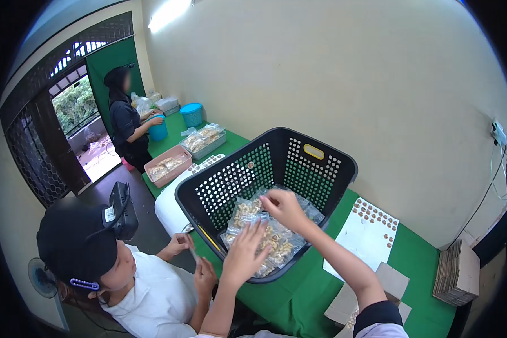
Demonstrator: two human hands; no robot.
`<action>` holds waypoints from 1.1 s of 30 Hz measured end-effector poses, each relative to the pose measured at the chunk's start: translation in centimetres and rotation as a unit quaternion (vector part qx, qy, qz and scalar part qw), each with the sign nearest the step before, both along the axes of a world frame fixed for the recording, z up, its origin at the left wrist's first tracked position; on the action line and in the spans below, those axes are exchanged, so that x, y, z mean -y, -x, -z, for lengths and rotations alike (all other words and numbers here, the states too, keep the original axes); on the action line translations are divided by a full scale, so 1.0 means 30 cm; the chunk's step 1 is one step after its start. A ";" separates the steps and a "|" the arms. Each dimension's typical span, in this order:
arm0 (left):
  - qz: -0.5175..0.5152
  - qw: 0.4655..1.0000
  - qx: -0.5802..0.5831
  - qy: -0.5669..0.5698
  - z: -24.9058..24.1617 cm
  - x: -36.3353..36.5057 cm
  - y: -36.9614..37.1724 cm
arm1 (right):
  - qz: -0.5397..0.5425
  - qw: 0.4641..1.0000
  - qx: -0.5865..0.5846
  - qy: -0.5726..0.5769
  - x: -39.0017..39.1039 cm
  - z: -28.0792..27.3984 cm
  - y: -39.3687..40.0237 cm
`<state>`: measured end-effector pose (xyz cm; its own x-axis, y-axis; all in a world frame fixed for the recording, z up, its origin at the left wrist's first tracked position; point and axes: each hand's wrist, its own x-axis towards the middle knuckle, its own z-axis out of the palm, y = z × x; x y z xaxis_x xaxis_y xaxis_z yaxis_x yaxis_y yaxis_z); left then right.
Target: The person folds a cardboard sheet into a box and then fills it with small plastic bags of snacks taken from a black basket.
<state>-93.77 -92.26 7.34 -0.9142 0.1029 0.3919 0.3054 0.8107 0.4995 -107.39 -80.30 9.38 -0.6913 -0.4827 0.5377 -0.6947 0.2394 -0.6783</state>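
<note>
Clear plastic bags of pale, curled snack pieces [276, 246] lie in a black perforated basket [315, 145] in front of me. My left hand [245, 252] rests over the bags at the near left, fingers spread, holding nothing that I can see. Above the bags, toward the basket's middle, my right hand [284, 209] has its fingers curled together; whatever may be between the fingertips is hidden. A small round brown sticker [250, 165] shows against the inner left wall.
Right of the basket lies a white sheet [359, 236] with rows of round stickers, near cardboard boxes [391, 281]. A seated co-worker [152, 293] handles a small item at left. Another person [127, 118] stands beyond, by a pink tray [169, 179] and blue tubs.
</note>
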 end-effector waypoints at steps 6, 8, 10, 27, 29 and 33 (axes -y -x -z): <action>-0.006 0.995 0.055 0.078 0.006 0.015 -0.004 | 0.053 0.950 0.022 -0.307 0.249 0.201 0.378; -0.006 0.995 0.057 0.080 0.001 0.016 -0.005 | 0.061 0.887 0.032 -0.456 0.297 0.327 0.430; -0.004 0.995 0.052 0.083 0.002 0.020 -0.008 | 0.027 0.832 -0.024 -0.554 0.300 0.481 0.450; 0.028 0.997 0.046 0.058 0.001 0.015 -0.006 | -0.100 0.778 -0.002 -0.620 0.261 0.723 0.298; 0.022 0.997 0.043 0.063 0.006 0.014 -0.006 | -0.071 0.806 -0.011 -0.588 0.275 0.655 0.313; 0.013 0.997 0.041 0.069 0.010 0.017 -0.006 | 0.046 0.941 -0.087 -0.324 0.313 0.453 0.434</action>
